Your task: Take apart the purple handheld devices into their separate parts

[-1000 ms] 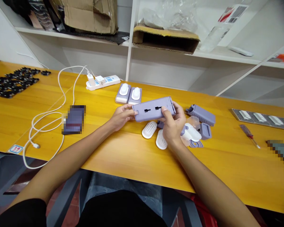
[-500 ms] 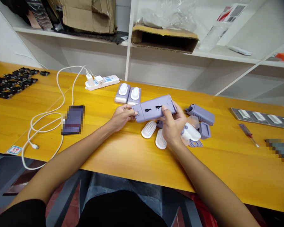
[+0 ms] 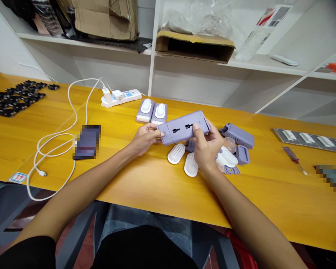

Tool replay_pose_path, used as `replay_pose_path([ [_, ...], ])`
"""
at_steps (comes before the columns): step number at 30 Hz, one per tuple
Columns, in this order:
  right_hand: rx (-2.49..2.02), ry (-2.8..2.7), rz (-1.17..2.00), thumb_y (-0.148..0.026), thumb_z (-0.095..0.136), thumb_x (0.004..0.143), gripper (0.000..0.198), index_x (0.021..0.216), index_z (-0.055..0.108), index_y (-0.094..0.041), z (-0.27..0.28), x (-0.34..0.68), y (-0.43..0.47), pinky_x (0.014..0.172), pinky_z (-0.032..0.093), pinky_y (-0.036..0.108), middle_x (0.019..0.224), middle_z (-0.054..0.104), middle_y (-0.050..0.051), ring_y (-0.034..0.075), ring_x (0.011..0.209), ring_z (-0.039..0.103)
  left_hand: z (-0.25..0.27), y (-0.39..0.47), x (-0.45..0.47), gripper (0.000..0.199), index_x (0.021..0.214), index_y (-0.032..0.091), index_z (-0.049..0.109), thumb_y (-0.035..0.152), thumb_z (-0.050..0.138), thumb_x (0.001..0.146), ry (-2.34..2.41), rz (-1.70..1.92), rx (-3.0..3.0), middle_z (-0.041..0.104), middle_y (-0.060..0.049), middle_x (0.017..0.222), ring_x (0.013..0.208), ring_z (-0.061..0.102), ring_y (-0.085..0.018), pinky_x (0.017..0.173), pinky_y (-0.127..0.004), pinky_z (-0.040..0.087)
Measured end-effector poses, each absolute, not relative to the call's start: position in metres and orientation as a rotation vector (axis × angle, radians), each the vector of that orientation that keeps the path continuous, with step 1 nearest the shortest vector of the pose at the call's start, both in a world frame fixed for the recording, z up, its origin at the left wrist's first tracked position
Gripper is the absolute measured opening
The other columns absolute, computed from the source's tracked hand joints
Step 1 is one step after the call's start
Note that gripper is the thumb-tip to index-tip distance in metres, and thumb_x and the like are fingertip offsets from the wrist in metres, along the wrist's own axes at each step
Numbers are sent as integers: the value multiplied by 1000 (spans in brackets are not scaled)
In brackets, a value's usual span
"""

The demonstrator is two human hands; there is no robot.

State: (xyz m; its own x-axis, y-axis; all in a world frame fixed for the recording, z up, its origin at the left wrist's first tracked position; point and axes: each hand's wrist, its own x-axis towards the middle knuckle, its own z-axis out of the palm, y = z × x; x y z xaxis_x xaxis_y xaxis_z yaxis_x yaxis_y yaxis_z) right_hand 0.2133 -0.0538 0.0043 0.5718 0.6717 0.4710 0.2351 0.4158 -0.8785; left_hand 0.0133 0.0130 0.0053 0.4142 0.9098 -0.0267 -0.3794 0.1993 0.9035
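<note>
Many small black parts [image 3: 14, 98] lie at the far left of the yellow table [image 3: 128, 183], and next to them a white cable [image 3: 42, 173] makes wide loops. Then comes a dark device [image 3: 87, 142], too blurred to read, and a white power strip [image 3: 128, 96] further back. Two purple units [image 3: 145, 114] with white oval tops rest just behind my left hand [image 3: 143, 139]. This hand pinches the left end of a purple case [image 3: 182, 129], which I hold raised over the table, its two black slots [image 3: 176, 130] facing up. Compared with half a second ago, the case has shifted slightly to the right. I judge this as only a small adjustment: the piece remains in work between both hands. Under it lie white oval pieces [image 3: 176, 154]. My right hand [image 3: 208, 147] has moved together with the case and clasps its other end, thumb on the face beside a slot; the fingers behind are partly hidden. More to the right are a perforated purple shell [image 3: 238, 135] and a screwdriver [image 3: 291, 154].
</note>
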Motion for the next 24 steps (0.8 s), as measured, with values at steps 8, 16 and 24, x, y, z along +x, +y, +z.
replay_pose_path([
  [8, -1112, -953, 425, -61, 85, 89, 60, 135, 80, -23, 7, 206, -56, 80, 76, 51, 112, 77, 9, 24, 87, 72, 11, 9, 11, 40, 93, 14, 70, 26, 93, 63, 644, 1001, 1023, 79, -8, 92, 82, 75, -21, 80, -42, 66],
  [16, -1078, -917, 454, -60, 88, 86, 51, 120, 84, -23, 13, 207, -55, 74, 75, 46, 98, 74, 4, 18, 73, 65, 9, 11, 8, 36, 91, 10, 77, 30, 96, 68, 602, 944, 1026, 82, -13, 97, 85, 76, -22, 82, -40, 64],
  [24, -1066, -905, 495, -57, 85, 89, 67, 147, 74, -25, 8, 205, -55, 81, 75, 52, 113, 75, 7, 23, 84, 72, 9, 9, 7, 41, 98, 11, 78, 34, 100, 72, 549, 970, 984, 83, -15, 110, 103, 80, -28, 93, -44, 65],
])
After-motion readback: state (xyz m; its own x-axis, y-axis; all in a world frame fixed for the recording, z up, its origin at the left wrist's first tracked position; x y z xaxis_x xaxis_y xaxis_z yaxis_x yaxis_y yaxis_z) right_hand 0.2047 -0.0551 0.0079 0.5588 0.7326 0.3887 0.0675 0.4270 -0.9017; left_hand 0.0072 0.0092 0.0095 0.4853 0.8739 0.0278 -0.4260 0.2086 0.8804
